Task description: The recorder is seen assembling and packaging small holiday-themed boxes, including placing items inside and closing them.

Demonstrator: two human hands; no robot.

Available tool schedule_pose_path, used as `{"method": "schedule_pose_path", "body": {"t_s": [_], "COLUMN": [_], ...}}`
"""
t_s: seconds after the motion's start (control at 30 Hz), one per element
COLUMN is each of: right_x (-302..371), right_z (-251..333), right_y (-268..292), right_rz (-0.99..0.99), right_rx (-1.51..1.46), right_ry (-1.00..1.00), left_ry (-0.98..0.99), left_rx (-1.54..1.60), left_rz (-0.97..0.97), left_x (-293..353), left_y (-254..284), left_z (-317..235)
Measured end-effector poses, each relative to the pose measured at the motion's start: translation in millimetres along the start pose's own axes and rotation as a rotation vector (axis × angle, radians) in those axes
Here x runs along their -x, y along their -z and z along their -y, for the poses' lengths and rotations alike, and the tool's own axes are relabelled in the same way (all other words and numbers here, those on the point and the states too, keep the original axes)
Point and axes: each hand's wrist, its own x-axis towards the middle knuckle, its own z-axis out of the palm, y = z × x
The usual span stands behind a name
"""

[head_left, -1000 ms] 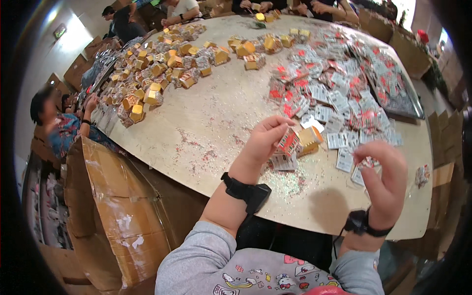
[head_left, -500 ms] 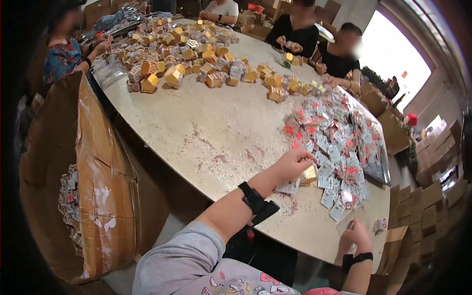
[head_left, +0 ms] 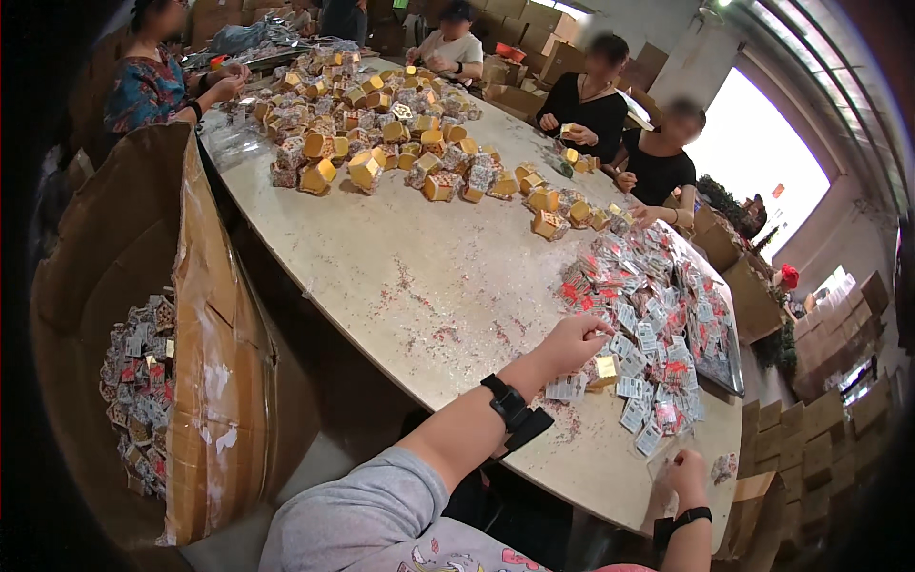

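My left hand (head_left: pixel 575 343) reaches over the front of the table, thumb and fingers pinched together. Whatever is between its fingertips is too small to make out. Just below it sits a small gold-ended box (head_left: pixel 603 370), beside a flat packet with a white label (head_left: pixel 567 387). To its right lies a heap of clear packets with white labels and red parts (head_left: pixel 648 334). My right hand (head_left: pixel 686 475) is curled closed at the near right table edge; its fingertips are partly hidden. A small speckled packet (head_left: pixel 724 467) lies just right of it.
Many gold-ended boxes (head_left: pixel 367 170) in clear wrap cover the far table. Glitter bits (head_left: pixel 443 334) are scattered over the tabletop (head_left: pixel 381 257). A large open carton (head_left: pixel 224 381) holding wrapped pieces (head_left: pixel 138 381) stands at left. Several people sit around the table; cartons (head_left: pixel 829 429) are stacked at right.
The view has tilted, so the table sits lower and more of the carton's contents show. Both hands keep nearly the same places over the table.
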Motion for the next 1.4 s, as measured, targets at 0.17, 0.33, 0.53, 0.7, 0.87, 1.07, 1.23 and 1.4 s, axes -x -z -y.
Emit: {"method": "schedule_pose_path", "body": {"t_s": [0.17, 0.33, 0.53, 0.7, 0.87, 1.07, 1.23, 1.4], "right_x": [3, -8, -30, -33, -37, -44, -61, -73], "right_z": [-10, -6, -20, 19, 107, 200, 231, 231], "right_y": [8, 20, 25, 48, 66, 79, 60, 51], "right_rz": [-0.024, -0.13, 0.019, 0.025, 0.104, 0.203, 0.187, 0.237], "right_rx": [-0.023, -0.094, -0.063, -0.265, -0.598, -1.214, -1.568, -1.603], "right_ry": [-0.041, -0.085, -0.125, -0.133, 0.149, 0.426, 0.461, 0.439], "left_ry": [-0.077, 0.0, 0.055, 0.07, 0.052, 0.088, 0.118, 0.175], "left_rx": [-0.062, 0.069, 0.238, 0.318, 0.357, 0.814, 0.798, 0.724], "left_rz": [0.019, 0.022, -0.006, 0.054, 0.055, 0.075, 0.188, 0.177], "left_x": [3, 2, 3, 2, 0, 2, 0, 4], "left_y": [-3, 0, -1, 2, 0, 9, 19, 15], "left_z": [-11, -8, -14, -14, -5, -14, -4, -13]}}
